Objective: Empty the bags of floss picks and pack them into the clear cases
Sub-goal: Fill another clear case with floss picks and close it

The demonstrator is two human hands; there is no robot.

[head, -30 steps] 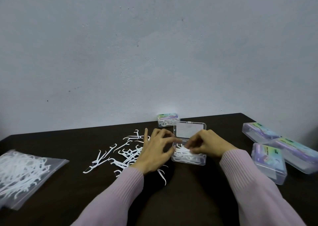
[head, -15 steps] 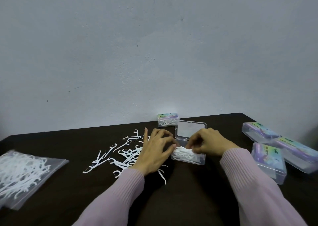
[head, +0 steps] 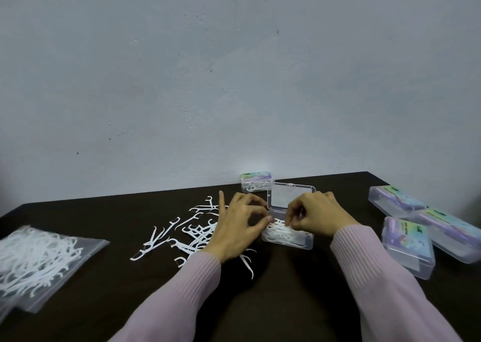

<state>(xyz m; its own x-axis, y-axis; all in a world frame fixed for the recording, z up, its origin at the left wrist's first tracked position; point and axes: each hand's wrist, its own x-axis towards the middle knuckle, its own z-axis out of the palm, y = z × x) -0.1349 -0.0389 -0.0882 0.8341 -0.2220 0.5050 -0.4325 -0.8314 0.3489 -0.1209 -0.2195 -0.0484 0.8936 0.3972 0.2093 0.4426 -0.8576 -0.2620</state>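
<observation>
An open clear case (head: pixel 299 241) lies mid-table with its lid (head: pixel 290 194) standing up behind it and white floss picks inside. My left hand (head: pixel 238 228) curls round the case's left end, thumb at the front and fingers at the back, index finger sticking up. My right hand (head: pixel 318 216) reaches in from the right, and its curled fingertips pinch floss picks (head: pixel 278 231) in the case. A scatter of loose floss picks (head: pixel 190 233) lies left of my left hand. A zip bag (head: pixel 36 258) full of picks rests at the far left.
A closed, filled case (head: pixel 256 185) stands by the wall behind the open one. Three closed clear cases (head: pixel 397 201) (head: pixel 408 246) (head: pixel 450 235) with colourful labels lie at the right. The dark table (head: pixel 286 289) ends at the wall behind.
The case has shifted slightly. My left hand's fingers have curled in more at its left end, and my right fingertips have dipped lower onto the picks inside.
</observation>
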